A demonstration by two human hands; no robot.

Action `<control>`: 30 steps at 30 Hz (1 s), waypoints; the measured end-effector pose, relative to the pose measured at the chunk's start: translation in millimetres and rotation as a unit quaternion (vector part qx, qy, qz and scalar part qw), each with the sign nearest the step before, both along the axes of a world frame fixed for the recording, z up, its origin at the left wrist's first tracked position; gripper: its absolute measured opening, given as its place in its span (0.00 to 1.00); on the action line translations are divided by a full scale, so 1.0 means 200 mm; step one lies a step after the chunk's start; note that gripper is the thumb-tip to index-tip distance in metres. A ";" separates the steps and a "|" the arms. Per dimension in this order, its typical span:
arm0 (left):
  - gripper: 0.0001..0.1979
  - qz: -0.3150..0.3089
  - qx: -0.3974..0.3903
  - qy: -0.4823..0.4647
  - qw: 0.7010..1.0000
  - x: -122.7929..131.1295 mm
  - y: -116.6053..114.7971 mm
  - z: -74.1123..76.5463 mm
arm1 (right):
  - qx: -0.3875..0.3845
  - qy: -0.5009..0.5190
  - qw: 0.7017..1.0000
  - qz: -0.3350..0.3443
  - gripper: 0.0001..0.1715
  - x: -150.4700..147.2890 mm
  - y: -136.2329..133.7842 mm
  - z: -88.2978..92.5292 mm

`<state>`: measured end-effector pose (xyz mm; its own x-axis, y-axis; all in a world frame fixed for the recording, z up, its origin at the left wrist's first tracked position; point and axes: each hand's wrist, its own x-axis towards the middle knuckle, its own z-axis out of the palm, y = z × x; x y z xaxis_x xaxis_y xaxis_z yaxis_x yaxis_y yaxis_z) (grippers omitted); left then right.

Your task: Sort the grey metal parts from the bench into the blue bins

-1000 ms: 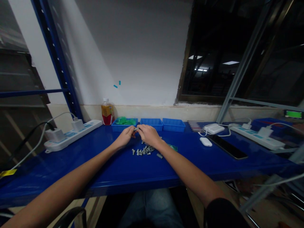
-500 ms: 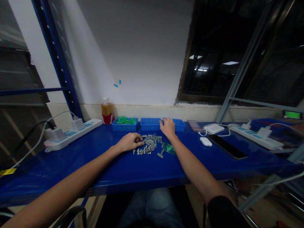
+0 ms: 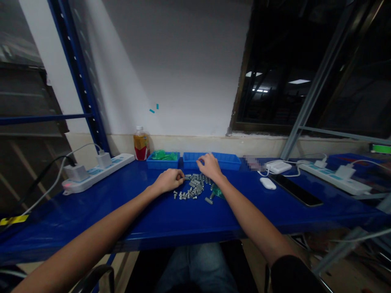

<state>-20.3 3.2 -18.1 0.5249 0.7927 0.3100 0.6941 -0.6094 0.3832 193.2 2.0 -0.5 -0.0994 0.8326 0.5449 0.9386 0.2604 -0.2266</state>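
Observation:
A loose pile of small grey metal cylinders (image 3: pixel 198 187) lies mid-table, with several short silvery screw-like pieces (image 3: pixel 187 194) along its front side. My left hand (image 3: pixel 168 181) rests at the pile's left edge, thumb and index finger pinched at the end of one grey metal cylinder (image 3: pixel 187 177). Above the front edge of the long blue tray (image 3: pixel 226 162) is my right hand (image 3: pixel 210 166), its fingers curled together; whatever is between them is too small to make out. A green plastic bag (image 3: pixel 218 193) lies partly behind my right forearm.
Left of the long tray, a smaller blue tray (image 3: pixel 161 164) holds green plastic bags (image 3: pixel 165 155). A drink bottle (image 3: pixel 141 144) stands behind it. Power strips (image 3: pixel 91 175) flank the table. To the right lie a phone (image 3: pixel 296 190), a white earbud case (image 3: pixel 268 183) and cables.
My right hand has shifted left along the long tray. My left thumb and index finger have closed together at the pile's edge. The view has turned slightly left.

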 end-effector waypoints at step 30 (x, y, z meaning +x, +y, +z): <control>0.17 -0.033 0.116 -0.073 0.990 0.01 0.00 0.07 | 0.038 0.039 0.974 0.220 0.08 -0.17 -0.05 -0.03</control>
